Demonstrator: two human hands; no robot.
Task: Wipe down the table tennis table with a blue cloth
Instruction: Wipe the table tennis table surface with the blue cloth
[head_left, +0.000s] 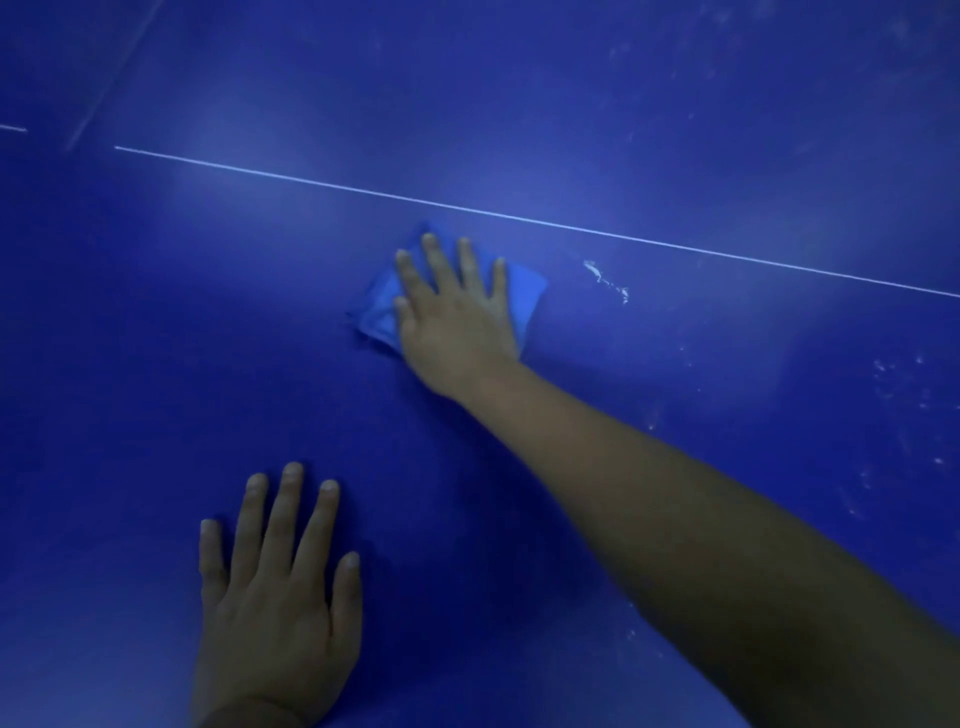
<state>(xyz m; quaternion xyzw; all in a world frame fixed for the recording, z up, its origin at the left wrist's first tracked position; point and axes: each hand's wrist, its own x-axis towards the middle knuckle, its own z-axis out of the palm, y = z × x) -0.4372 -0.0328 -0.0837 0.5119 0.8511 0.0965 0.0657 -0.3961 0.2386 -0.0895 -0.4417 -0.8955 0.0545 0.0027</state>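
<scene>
We press our right hand (457, 306), fingers straight and spread, flat on the folded blue cloth (522, 291) lying on the dark blue table tennis table (675, 130) just below its thin white line (363, 191). Our left hand (278, 592) rests flat on the table, fingers spread, holding nothing.

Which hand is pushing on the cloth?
The right hand, stretched out farther away, presses flat on the blue cloth. The left hand just rests on the bare table.
</scene>
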